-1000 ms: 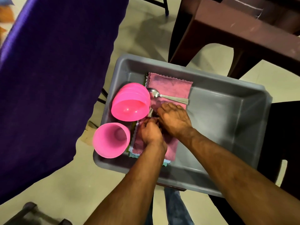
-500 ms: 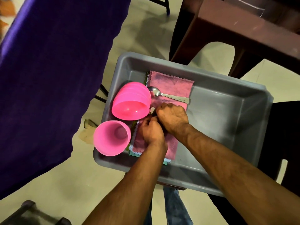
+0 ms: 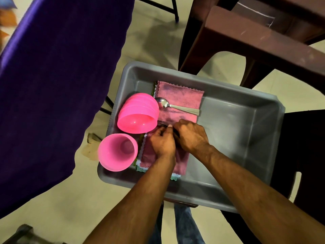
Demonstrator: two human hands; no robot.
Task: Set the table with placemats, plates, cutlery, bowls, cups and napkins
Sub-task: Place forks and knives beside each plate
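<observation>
forks (image 3: 162, 123) beside pink bowls (image 3: 138, 115), mostly hidden under both hands. left hand (image 3: 162, 142) and right hand (image 3: 190, 135) curled around them; exact grip unclear.

No readable text, label, brand, number or sign anywhere in view. Plain surfaces only on the grey tub (image 3: 228, 131), the pink cups (image 3: 117, 152) and the pink cloth (image 3: 179, 95).
</observation>
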